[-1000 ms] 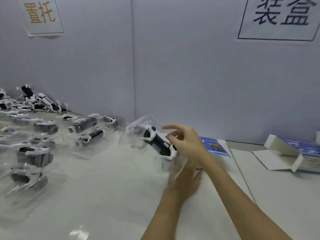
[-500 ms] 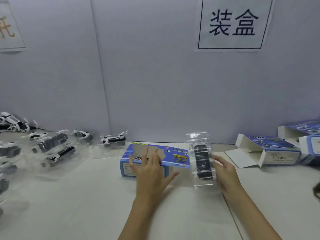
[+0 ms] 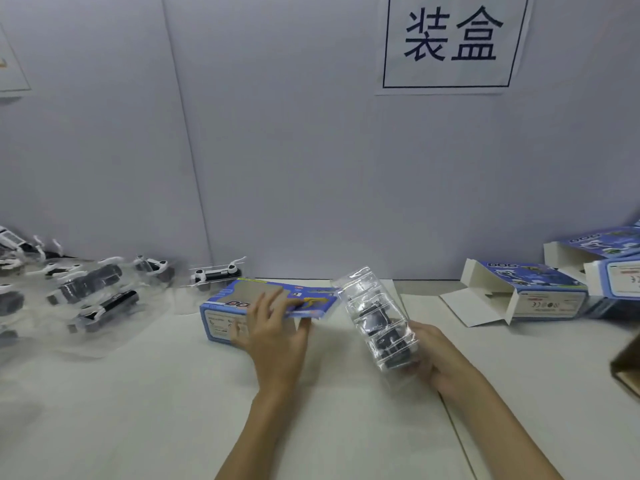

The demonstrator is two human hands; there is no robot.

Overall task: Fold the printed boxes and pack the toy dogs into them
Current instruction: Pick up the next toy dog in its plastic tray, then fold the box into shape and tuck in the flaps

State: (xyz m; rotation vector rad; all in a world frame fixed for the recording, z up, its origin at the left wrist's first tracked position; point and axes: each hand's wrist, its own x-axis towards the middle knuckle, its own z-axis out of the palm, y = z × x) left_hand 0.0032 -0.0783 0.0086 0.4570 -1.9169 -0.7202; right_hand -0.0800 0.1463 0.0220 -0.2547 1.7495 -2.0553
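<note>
A blue printed box (image 3: pixel 235 306) lies on the white table (image 3: pixel 138 393) at the centre, its right end lifted off the surface. My left hand (image 3: pixel 273 334) grips that box, fingers over its top and thumb under the raised right end. My right hand (image 3: pixel 433 358) holds a black-and-white toy dog in a clear plastic tray (image 3: pixel 377 317), tilted, its far end close to the box's right end.
Several more toy dogs in clear trays (image 3: pixel 93 296) are spread over the left of the table. Folded blue boxes with open white flaps (image 3: pixel 519 292) stand at the right. A brown cardboard edge (image 3: pixel 627 365) shows at the far right. A grey wall backs the table.
My left hand went from resting on the box to gripping it and raising its right end. My right hand tilted the trayed dog, its lower end now nearer me.
</note>
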